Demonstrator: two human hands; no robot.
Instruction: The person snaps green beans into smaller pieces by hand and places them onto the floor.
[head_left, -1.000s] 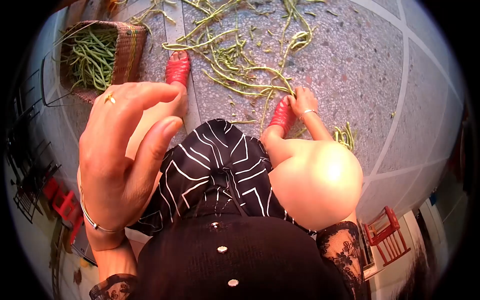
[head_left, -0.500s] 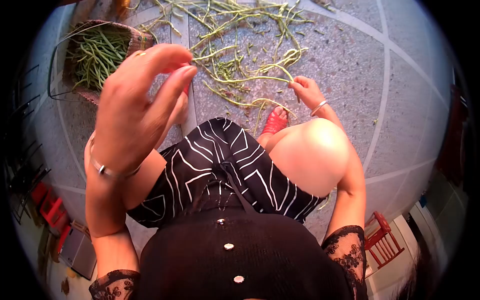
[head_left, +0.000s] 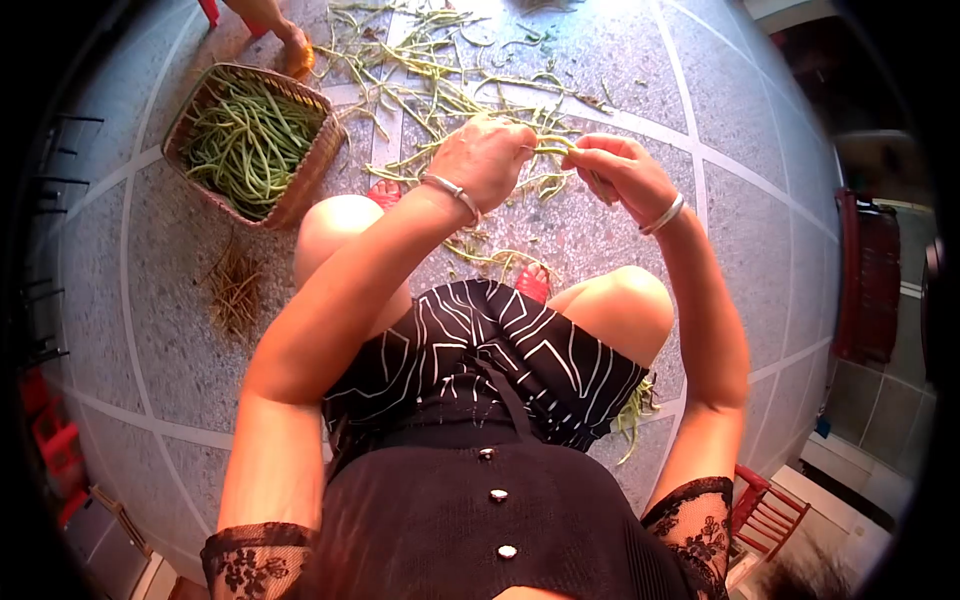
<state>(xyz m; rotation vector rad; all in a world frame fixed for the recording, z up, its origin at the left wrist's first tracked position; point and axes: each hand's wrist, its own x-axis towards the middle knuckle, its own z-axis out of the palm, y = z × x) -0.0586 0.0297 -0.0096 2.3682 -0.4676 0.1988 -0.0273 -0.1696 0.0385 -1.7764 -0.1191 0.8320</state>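
My left hand (head_left: 484,162) is closed at one end of some long green beans (head_left: 553,146), its fingertips partly hidden behind the back of the hand. Facing it, my right hand (head_left: 628,176) pinches the same beans between thumb and fingers, and a short end hangs below its fingers. The beans stretch across the small gap between both hands, in front of my knees. Many more long beans (head_left: 430,62) lie scattered on the floor beyond. To the left stands a square woven basket (head_left: 318,170) holding a heap of long beans (head_left: 250,150).
Thin brown stalks (head_left: 237,290) lie in a pile below the basket. Another person's foot in an orange shoe (head_left: 298,55) is behind the basket. A few beans (head_left: 632,415) lie beside my right thigh. At the lower right stands a red wooden chair (head_left: 768,512).
My left hand has come down from near the camera and across to the right, onto the beans. My right hand has lifted its beans. The view has shifted, showing more of the basket.
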